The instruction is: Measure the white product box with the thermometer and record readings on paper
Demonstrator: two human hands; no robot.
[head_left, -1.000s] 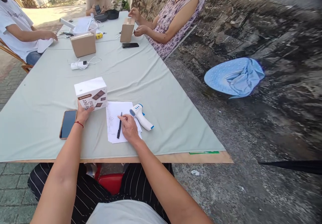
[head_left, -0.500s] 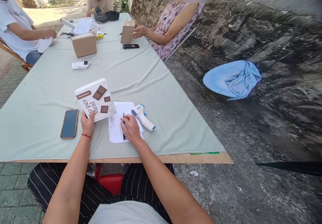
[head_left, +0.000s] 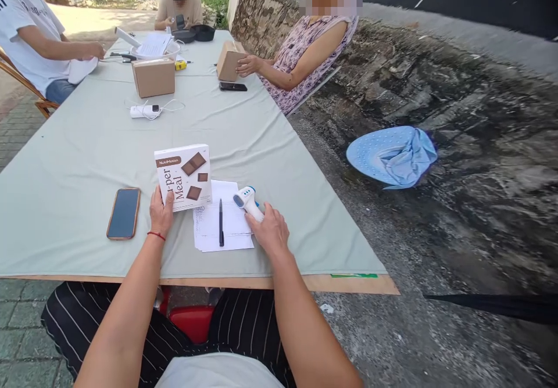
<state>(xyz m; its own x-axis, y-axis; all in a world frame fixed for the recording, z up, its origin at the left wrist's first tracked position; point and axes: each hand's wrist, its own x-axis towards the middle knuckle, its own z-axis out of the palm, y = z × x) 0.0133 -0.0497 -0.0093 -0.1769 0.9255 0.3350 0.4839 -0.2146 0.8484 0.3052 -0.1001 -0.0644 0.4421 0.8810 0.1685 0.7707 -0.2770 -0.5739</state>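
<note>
My left hand (head_left: 161, 211) grips the lower left corner of a white box (head_left: 185, 176) printed with brown chocolate squares, held upright above the table. Around the handle of a white infrared thermometer (head_left: 248, 202), my right hand (head_left: 270, 229) is closed; the palm hides most of that handle. Between my hands lie white sheets of paper (head_left: 207, 234), partly covered by the box. A black pen (head_left: 221, 222) rests on them, touched by neither hand. Left of my left hand, a phone (head_left: 123, 214) in a brown case lies screen up.
Farther up the cloth-covered table (head_left: 87, 161) are a cardboard box (head_left: 154, 78), a white device with a cable (head_left: 145, 111) and a dark phone (head_left: 233, 86). At right, a person holds another cardboard box (head_left: 229, 61). Two more people sit beyond. A blue hat (head_left: 392, 155) hangs at the stone wall.
My right hand has left the pen and moved right onto the thermometer's handle. The white box has shifted right and turned more upright in my left hand. The view has shifted slightly.
</note>
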